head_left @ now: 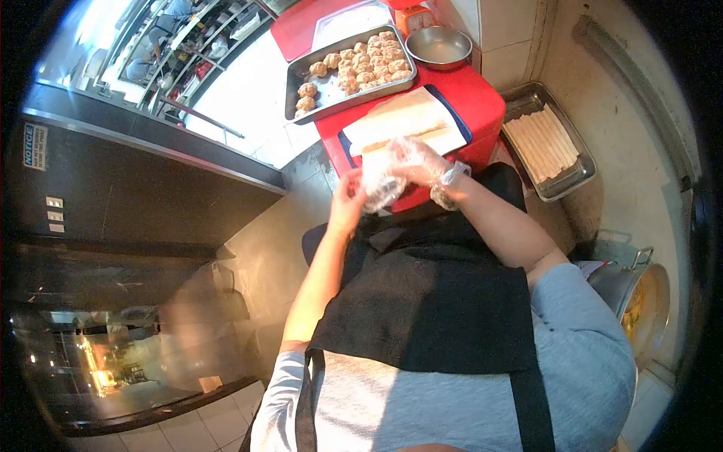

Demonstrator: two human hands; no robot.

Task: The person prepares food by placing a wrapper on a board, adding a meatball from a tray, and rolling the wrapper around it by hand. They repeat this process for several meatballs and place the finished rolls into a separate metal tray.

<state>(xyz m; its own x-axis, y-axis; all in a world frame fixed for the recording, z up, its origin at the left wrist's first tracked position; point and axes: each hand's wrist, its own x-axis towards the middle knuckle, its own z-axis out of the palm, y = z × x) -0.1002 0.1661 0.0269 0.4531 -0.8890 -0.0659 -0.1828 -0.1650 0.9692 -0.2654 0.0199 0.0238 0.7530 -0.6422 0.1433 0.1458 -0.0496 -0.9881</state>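
Observation:
Clear crumpled plastic (382, 192), which looks like a disposable glove, hangs between my two hands. My left hand (348, 200) is bare, its fingers closed on the left edge of the plastic. My right hand (419, 163) appears covered in a clear plastic glove, with its fingers bent around the same plastic; part of the grip is blurred. Just beyond my hands, a stack of pale flat wrapper sheets (399, 120) lies on a dark-blue-edged board (462, 129). Behind it, a metal tray (320, 105) holds several lumpy balls of filling (365, 64).
The red table (482, 98) carries a round metal pan (439, 47) and an orange scale (416, 19). On the right, a deep metal tray (561, 184) holds pale rolled sticks (546, 143). A large pot (655, 301) stands near my right elbow; a dark counter (151, 162) is on the left.

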